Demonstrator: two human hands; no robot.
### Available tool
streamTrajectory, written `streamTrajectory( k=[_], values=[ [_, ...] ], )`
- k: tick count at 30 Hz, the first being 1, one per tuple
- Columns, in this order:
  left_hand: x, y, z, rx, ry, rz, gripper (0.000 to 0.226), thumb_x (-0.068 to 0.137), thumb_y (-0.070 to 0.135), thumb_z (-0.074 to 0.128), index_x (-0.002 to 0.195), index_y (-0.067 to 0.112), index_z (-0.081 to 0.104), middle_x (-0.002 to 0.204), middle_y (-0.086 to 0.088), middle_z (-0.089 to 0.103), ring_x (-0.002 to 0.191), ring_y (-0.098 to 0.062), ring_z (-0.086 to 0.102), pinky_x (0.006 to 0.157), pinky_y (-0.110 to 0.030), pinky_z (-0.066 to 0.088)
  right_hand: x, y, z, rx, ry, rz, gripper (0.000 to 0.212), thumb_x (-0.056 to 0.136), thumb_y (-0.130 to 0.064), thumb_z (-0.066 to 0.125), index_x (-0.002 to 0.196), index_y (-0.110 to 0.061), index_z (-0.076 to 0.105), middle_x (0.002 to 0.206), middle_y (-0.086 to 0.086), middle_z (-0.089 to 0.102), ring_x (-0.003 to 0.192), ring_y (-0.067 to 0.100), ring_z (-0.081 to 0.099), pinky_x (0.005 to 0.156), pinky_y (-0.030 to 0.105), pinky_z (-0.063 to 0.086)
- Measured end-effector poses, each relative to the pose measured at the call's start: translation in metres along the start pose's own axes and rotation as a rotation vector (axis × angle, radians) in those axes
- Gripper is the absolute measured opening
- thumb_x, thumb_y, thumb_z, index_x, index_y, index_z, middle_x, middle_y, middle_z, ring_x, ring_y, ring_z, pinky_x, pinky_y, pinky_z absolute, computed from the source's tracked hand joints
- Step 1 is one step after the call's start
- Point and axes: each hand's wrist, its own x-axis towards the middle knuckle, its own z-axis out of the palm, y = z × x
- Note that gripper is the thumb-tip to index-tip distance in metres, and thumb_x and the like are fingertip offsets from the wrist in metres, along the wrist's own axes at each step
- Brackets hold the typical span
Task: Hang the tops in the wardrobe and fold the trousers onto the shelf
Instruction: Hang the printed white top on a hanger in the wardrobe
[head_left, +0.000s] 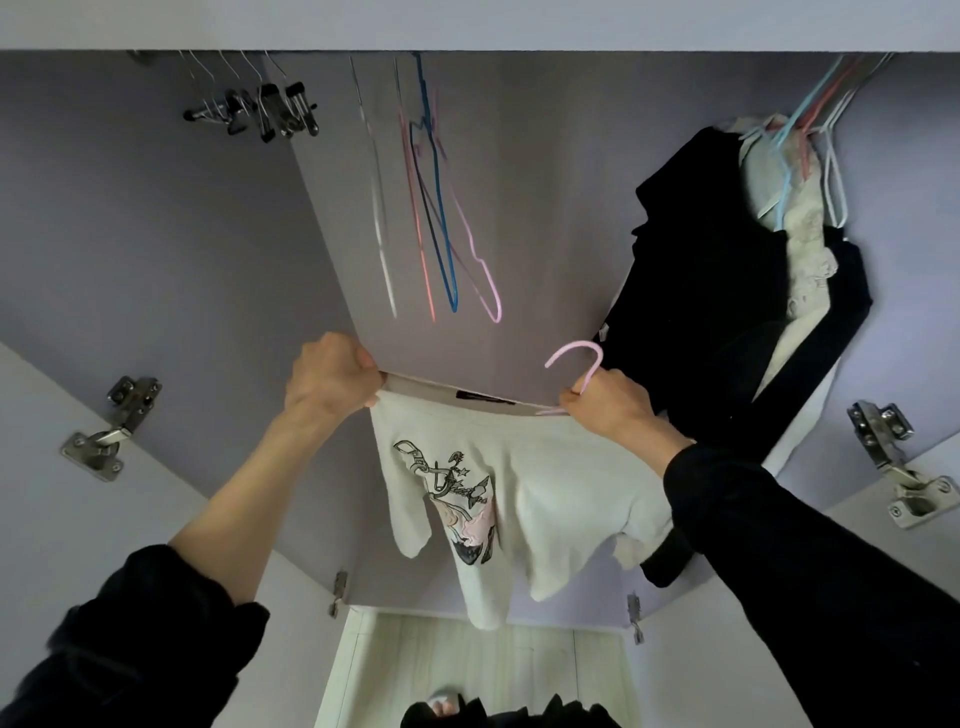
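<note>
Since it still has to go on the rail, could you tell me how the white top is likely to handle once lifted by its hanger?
The white top looks floppy: its body sags in folds below both hands. It probably weighs little, since the thin pink hanger isn't visibly bending. It may slide sideways, as the left hand grips one shoulder.

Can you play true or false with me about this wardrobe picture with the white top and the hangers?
1. Both hands hold the white top. True: the left hand grips one end of its upper edge, the right hand the other.
2. The right hand also holds a pink hanger. True.
3. The pink hanger's hook is on the rail already. False: it is in the air, above the right hand.
4. The white top is plain. False: it has a cartoon print.
5. Dark clothes hang on the right side. True.
</note>
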Motion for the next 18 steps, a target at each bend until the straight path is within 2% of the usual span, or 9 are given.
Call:
streamTrajectory(
  k=[3, 7, 11, 13, 15, 18],
  values=[
    [-0.008, 0.003, 0.009, 0.092, -0.078, 0.046, 0.017, 0.076, 0.016, 0.067, 0.063, 0.022, 0.058, 0.073, -0.006, 0.07, 0.09, -0.028, 0.065, 0.086, -0.039, 0.052, 0.002, -0.014, -0.011, 0.064, 0.001, -0.058, 0.044, 0.094, -0.032, 0.046, 0.054, -0.016, 0.04, 0.058, 0.002, 0.041, 0.068, 0.027, 0.048, 0.058, 0.027, 0.035],
    [-0.019, 0.008, 0.018, 0.214, -0.066, 0.127, 0.01, 0.08, 0.027, 0.066, 0.073, 0.029, 0.06, 0.099, -0.007, 0.068, 0.101, -0.032, 0.06, 0.086, -0.037, 0.05, 0.002, -0.024, -0.016, 0.139, 0.021, -0.128, 0.049, 0.09, -0.046, 0.052, 0.049, -0.018, 0.053, 0.054, 0.0, 0.054, 0.066, 0.025, 0.058, 0.065, 0.03, 0.047],
    [-0.027, 0.013, 0.026, 0.213, -0.019, 0.204, 0.008, 0.082, 0.029, 0.065, 0.076, 0.023, 0.065, 0.092, -0.009, 0.068, 0.093, -0.035, 0.06, 0.081, -0.037, 0.05, -0.002, -0.033, -0.019, 0.366, 0.015, -0.13, 0.057, 0.089, -0.049, 0.055, 0.042, -0.016, 0.05, 0.033, -0.009, 0.046, 0.051, 0.011, 0.049, 0.061, 0.026, 0.038],
    [-0.029, 0.013, 0.029, 0.172, -0.018, 0.231, 0.013, 0.083, 0.032, 0.066, 0.072, 0.024, 0.064, 0.087, -0.007, 0.069, 0.089, -0.032, 0.061, 0.081, -0.036, 0.05, -0.004, -0.036, -0.021, 0.431, 0.007, -0.157, 0.056, 0.088, -0.05, 0.056, 0.044, -0.016, 0.05, 0.036, -0.01, 0.048, 0.052, 0.01, 0.048, 0.065, 0.026, 0.038],
    [-0.028, 0.011, 0.031, 0.135, -0.065, 0.294, 0.017, 0.086, 0.036, 0.064, 0.076, 0.023, 0.068, 0.087, -0.001, 0.068, 0.087, -0.027, 0.061, 0.082, -0.034, 0.049, -0.005, -0.039, -0.023, 0.472, -0.023, -0.182, 0.055, 0.087, -0.051, 0.057, 0.045, -0.016, 0.051, 0.041, -0.01, 0.05, 0.053, 0.01, 0.048, 0.068, 0.026, 0.039],
    [-0.026, 0.006, 0.031, 0.116, -0.194, 0.414, 0.022, 0.089, 0.035, 0.061, 0.088, 0.017, 0.073, 0.091, 0.001, 0.061, 0.085, -0.02, 0.056, 0.08, -0.028, 0.042, -0.007, -0.044, -0.027, 0.5, -0.054, -0.197, 0.054, 0.086, -0.052, 0.058, 0.044, -0.018, 0.05, 0.035, -0.012, 0.046, 0.05, 0.01, 0.045, 0.066, 0.025, 0.037]
  ],
)
